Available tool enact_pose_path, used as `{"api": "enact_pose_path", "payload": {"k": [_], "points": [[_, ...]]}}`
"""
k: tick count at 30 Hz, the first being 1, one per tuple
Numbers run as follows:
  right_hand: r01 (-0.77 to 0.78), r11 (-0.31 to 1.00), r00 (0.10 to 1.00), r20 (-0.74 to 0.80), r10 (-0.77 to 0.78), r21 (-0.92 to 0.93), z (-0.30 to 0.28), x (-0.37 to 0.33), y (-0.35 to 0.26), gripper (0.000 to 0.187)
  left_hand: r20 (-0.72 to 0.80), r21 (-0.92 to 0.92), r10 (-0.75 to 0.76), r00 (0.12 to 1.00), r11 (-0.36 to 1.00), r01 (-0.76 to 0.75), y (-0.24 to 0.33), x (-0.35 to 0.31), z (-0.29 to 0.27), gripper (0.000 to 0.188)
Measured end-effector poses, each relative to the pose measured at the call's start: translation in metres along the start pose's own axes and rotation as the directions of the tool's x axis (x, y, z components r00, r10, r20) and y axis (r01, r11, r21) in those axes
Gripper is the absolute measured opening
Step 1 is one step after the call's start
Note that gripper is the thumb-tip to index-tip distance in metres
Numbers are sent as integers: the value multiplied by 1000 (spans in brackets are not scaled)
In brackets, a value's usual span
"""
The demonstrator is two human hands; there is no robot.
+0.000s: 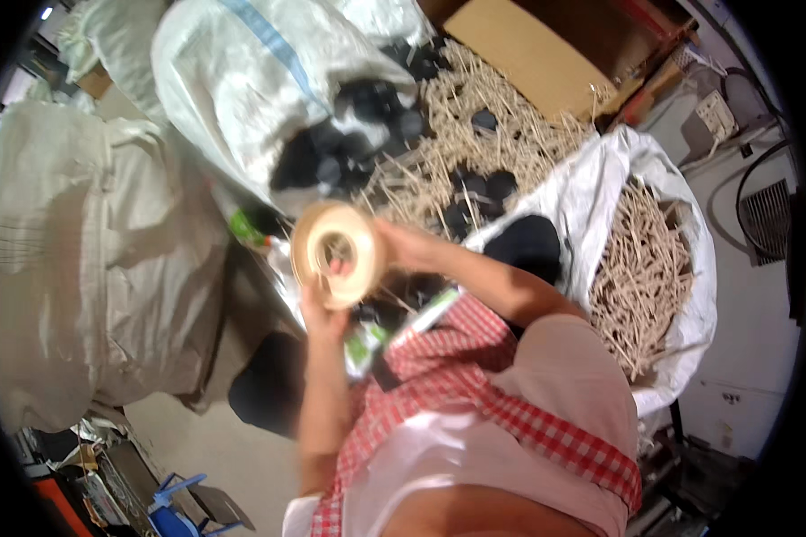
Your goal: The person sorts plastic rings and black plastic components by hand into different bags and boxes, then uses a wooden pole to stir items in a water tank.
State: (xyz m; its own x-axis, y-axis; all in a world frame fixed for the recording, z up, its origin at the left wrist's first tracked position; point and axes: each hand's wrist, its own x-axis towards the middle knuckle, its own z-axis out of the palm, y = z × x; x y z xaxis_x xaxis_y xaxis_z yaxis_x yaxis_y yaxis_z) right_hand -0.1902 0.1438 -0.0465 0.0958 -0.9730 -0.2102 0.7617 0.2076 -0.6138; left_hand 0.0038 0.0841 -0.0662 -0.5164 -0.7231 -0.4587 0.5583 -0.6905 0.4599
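Observation:
A wide roll of tan packing tape [306,251] is held up in front of me, its round core hole facing me. My left hand [325,309] grips it from below, with fingertips showing through the hole. On the roll's right side, my right hand [405,246] is closed against its outer edge; some of those fingers are hidden behind the roll. Past the tape lies a heap of thin beige twisted paper cords [510,98], with round black pieces [331,157] scattered over it.
A big white woven sack [224,98] with a blue stripe lies at the back. Another open white sack [700,277] full of beige cords [640,277] stands right. Stuffed off-white sacks [54,251] fill the left. A cardboard box [528,58] sits far right, a blue stool [175,515] lower left.

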Motion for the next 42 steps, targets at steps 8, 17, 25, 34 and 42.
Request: {"api": "enact_pose_path", "payload": {"k": [8, 17, 25, 34, 42], "points": [[-624, -539, 782, -439, -443, -567, -258, -73, -107, 31, 49, 190, 56, 997, 980, -64, 18, -33, 2, 43], [-504, -431, 569, 87, -818, -748, -191, -49, -128, 18, 122, 331, 195, 973, 916, -225, -13, -51, 37, 49], [297, 29, 674, 188, -714, -955, 21, 0, -3, 25, 188, 330, 202, 961, 909, -256, -26, -45, 71, 46], [39, 918, 999, -6, -45, -394, 43, 9, -3, 60, 234, 834, 285, 930, 433, -343, 12, -61, 69, 39], [731, -295, 596, 786, -164, -616, -9, 9, -5, 49, -93, 627, -401, 911, 687, 367, 49, 31, 40, 43]]}}
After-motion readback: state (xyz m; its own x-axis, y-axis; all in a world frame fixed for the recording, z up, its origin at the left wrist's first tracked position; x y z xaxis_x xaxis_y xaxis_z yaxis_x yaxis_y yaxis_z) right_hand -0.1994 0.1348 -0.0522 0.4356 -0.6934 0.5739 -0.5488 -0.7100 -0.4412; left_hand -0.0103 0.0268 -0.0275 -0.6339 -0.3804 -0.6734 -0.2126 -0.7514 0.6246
